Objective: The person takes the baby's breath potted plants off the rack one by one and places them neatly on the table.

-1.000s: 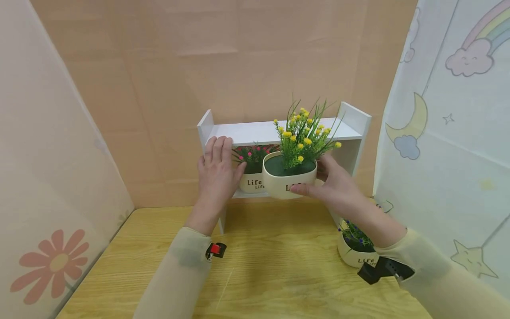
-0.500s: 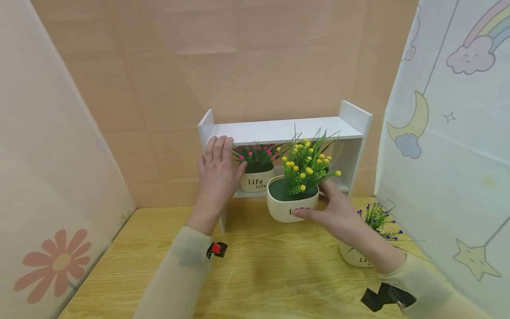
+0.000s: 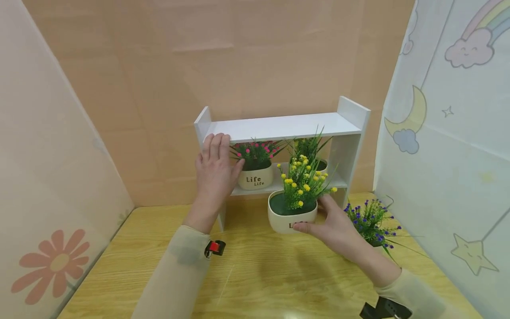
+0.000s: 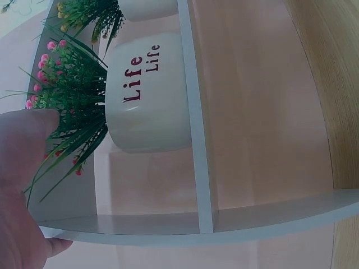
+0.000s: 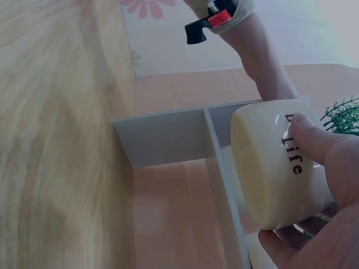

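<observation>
from my end, in the head view, i have the right hand [image 3: 338, 231] gripping the yellow-flowered pot [image 3: 280, 221] just below the middle of the frame, thumb across its lettering and fingers round the far side. the pot hangs in the air in front of the white shelf [image 3: 279, 127], above the table [image 3: 247, 283], and its base touches nothing that i can make out. the left hand [image 3: 214, 170], left of centre, rests on the shelf's upper left corner with fingers fairly straight; how hard it presses i cannot tell. that bracing seems right to me, since the boards look slim and a knock could shift them. for this carry i would want the pot level and the grip on its walls, clear of the blossoms. in this view its stems overlap the leaves of another pot [image 4: 150, 8], which shares the lower board with the pink-flowered pot [image 3: 256, 178], so i would watch for snagging. at lower right, the wrist partly hides the purple-flowered plant [image 3: 370, 221]; i would move slowly past it.
</observation>
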Demonstrator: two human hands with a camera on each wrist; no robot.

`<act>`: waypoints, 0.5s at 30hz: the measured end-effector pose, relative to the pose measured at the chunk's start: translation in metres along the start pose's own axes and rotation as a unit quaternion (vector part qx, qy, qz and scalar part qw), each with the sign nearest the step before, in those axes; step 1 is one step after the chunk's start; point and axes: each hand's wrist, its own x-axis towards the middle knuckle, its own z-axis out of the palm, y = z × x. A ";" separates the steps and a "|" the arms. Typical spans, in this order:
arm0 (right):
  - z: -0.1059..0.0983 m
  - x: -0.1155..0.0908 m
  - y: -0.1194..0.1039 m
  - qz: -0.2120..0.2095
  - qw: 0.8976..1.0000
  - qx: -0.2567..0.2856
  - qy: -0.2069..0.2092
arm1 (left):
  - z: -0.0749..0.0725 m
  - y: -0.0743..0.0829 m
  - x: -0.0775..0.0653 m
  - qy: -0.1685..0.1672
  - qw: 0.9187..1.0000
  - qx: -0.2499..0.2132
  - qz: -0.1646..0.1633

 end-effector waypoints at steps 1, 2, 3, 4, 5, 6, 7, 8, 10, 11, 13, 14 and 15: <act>0.001 -0.001 0.002 0.000 1.000 0.001 0.000 | 0.000 0.000 0.000 0.001 1.000 0.001 -0.001; 0.003 -0.002 0.004 0.000 1.000 0.001 0.001 | 0.000 0.000 0.000 0.003 1.000 0.000 0.000; 0.004 -0.003 0.006 -0.001 1.000 0.000 0.001 | 0.000 0.000 0.000 0.006 1.000 0.000 0.000; 0.005 -0.005 0.007 -0.004 1.000 -0.001 0.001 | 0.000 -0.001 0.000 0.008 1.000 0.001 0.000; 0.007 -0.006 0.009 -0.004 1.000 0.000 0.000 | 0.000 -0.001 0.000 0.009 1.000 0.002 0.001; 0.008 -0.007 0.011 -0.004 1.000 0.002 0.001 | 0.001 -0.001 0.000 0.011 1.000 0.002 0.001; 0.009 -0.008 0.014 -0.002 1.000 0.002 0.001 | 0.001 -0.001 0.000 0.011 1.000 0.003 0.002; 0.011 -0.009 0.016 -0.001 1.000 0.004 0.000 | 0.001 -0.001 0.000 0.012 1.000 0.003 0.003; 0.013 -0.011 0.022 0.001 1.000 0.011 -0.002 | 0.001 -0.001 0.001 0.012 1.000 0.004 0.003; 0.014 -0.012 0.024 0.001 1.000 0.016 -0.004 | 0.000 -0.001 0.001 0.011 1.000 0.003 0.003; 0.016 -0.013 0.030 0.001 1.000 0.026 -0.007 | 0.000 0.000 0.001 0.009 1.000 0.001 0.002; 0.016 -0.014 0.032 0.002 0.999 0.032 -0.007 | 0.000 0.000 0.001 0.008 1.000 0.000 0.001; 0.017 -0.014 0.034 0.006 0.999 0.036 -0.010 | 0.000 0.000 0.001 0.007 1.000 0.000 0.000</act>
